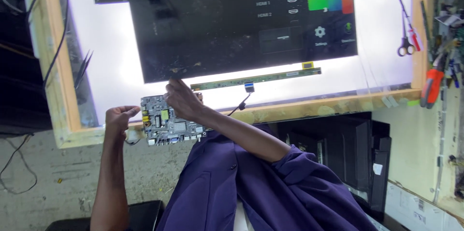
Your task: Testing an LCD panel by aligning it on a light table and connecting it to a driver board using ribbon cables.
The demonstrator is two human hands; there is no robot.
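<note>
while the left hand (pixel 117 117) pinches the board (pixel 169 123) by its left edge, the right hand (pixel 182 99) lies over its top, fingers closed on it, so the board stays level at the frame (pixel 314 110) rim. it hangs just below the dark panel (pixel 232 33), near enough for the cable (pixel 240 104) to reach the strip (pixel 256 79) above.

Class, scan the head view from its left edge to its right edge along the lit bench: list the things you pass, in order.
Tweezers → left hand → circuit board → right hand → narrow green strip board → scissors → red-handled pliers.
</note>
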